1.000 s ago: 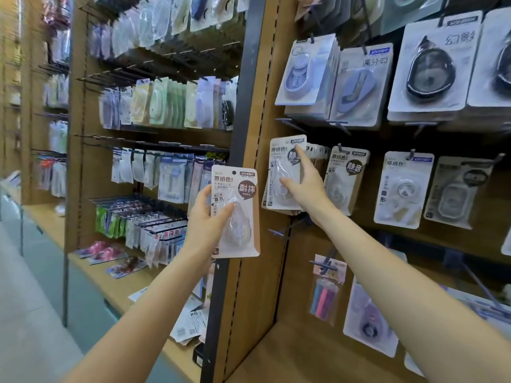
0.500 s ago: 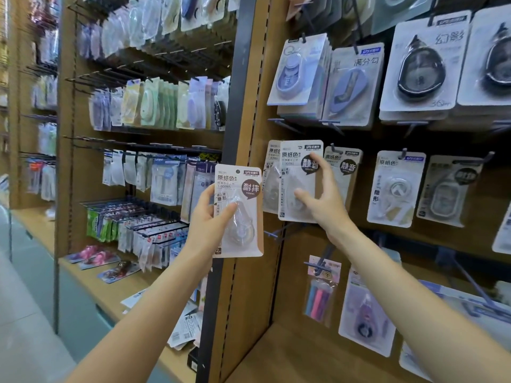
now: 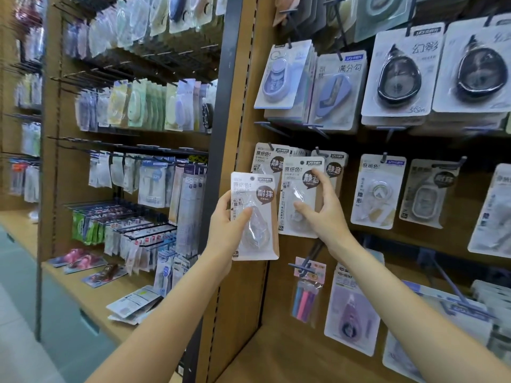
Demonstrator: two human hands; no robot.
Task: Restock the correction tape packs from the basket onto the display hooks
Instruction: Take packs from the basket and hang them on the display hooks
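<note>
My left hand point(image 3: 225, 226) grips a white correction tape pack point(image 3: 255, 217) by its left edge and holds it upright in front of the shelf upright. My right hand point(image 3: 322, 210) holds a second, similar pack point(image 3: 297, 189) by its right edge, thumb across the blister, just in front of the packs hanging on the middle hook row point(image 3: 266, 158). Its hang hole is free of any hook. The basket is out of view.
More correction tape packs point(image 3: 377, 189) hang to the right and larger ones point(image 3: 402, 76) above. Bare black hooks point(image 3: 311, 257) stick out below my right hand. A dark metal upright point(image 3: 221, 128) divides this bay from the left shelves point(image 3: 138, 172), crowded with stationery.
My right hand has drawn its pack away from the hook row, toward me and a little lower. My left hand and its pack have stayed about level.
</note>
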